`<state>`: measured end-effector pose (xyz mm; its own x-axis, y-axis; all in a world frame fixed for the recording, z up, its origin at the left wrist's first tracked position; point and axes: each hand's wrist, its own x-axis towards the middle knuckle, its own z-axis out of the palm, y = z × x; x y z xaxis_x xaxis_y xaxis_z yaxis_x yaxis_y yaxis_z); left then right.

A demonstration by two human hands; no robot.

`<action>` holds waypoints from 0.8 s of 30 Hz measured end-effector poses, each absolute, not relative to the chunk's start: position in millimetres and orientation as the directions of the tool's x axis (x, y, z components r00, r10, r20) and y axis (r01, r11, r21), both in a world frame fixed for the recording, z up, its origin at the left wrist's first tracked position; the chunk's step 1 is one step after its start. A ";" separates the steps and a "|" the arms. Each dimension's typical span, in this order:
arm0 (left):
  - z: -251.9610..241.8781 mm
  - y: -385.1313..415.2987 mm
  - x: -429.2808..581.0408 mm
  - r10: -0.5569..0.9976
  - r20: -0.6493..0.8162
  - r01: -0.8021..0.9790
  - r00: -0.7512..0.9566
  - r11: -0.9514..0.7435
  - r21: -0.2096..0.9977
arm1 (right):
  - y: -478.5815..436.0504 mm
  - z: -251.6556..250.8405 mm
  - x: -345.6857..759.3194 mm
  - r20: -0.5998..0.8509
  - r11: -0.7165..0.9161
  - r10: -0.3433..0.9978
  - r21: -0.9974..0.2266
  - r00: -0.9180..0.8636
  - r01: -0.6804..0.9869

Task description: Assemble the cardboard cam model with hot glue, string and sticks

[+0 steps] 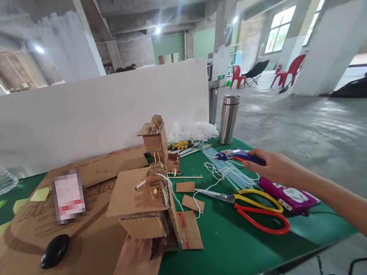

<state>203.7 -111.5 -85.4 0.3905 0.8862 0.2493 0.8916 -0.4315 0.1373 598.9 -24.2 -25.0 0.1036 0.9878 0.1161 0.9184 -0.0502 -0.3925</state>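
A cardboard model with a boxy body and a round piece on top stands at the front middle. My left hand grips it low down, and its fingertips are partly hidden beneath the box. To the right, my right hand is closed round a blue glue gun, its nozzle pointing left above the table. White string trails from the model over clear glue sticks. Scissors with yellow and red handles lie below the glue gun, beside small cardboard pieces.
A steel thermos stands at the table's right back edge. Near it are a purple box and a second cardboard model. A black mouse and a blurred phone-like object rest on flat cardboard. A white partition borders the back.
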 end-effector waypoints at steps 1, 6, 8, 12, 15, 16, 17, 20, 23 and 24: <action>-84.7 -110.7 203.9 0.886 0.248 0.890 0.392 -0.433 0.140 | -32.5 -25.6 592.0 0.126 -0.023 0.989 -0.391 0.078 0.920; -80.9 -109.0 203.8 0.877 0.201 0.873 0.437 -0.467 0.138 | -69.0 -44.7 559.0 0.085 0.068 0.996 -0.360 -0.040 0.930; -80.0 -109.5 203.2 0.873 0.161 0.867 0.461 -0.482 0.129 | -80.1 -57.0 547.1 0.072 0.111 0.993 -0.325 -0.093 0.939; -78.9 -110.8 202.5 0.877 0.083 0.868 0.473 -0.480 0.122 | -92.9 -73.5 529.4 0.054 0.163 0.987 -0.296 -0.154 0.941; -77.6 -110.4 204.0 0.899 0.053 0.887 0.434 -0.437 0.151 | -95.0 -74.8 521.3 0.053 0.172 0.985 -0.279 -0.163 0.945; -76.9 -110.0 205.0 0.908 0.047 0.892 0.416 -0.418 0.171 | -95.0 -74.2 519.0 0.057 0.175 0.985 -0.272 -0.166 0.946; -76.1 -109.5 206.1 0.917 0.043 0.897 0.396 -0.396 0.195 | -95.0 -73.7 516.8 0.062 0.178 0.984 -0.267 -0.167 0.947; -72.9 -108.5 209.0 0.943 0.037 0.905 0.332 -0.329 0.268 | -96.1 -74.3 510.0 0.071 0.180 0.983 -0.246 -0.167 0.952; -70.3 -108.8 210.2 0.954 0.034 0.899 0.297 -0.291 0.326 | -99.5 -78.1 502.9 0.077 0.174 0.984 -0.226 -0.161 0.958; -69.9 -109.0 210.3 0.955 0.034 0.895 0.294 -0.287 0.340 | -101.0 -79.4 500.7 0.079 0.172 0.984 -0.220 -0.158 0.960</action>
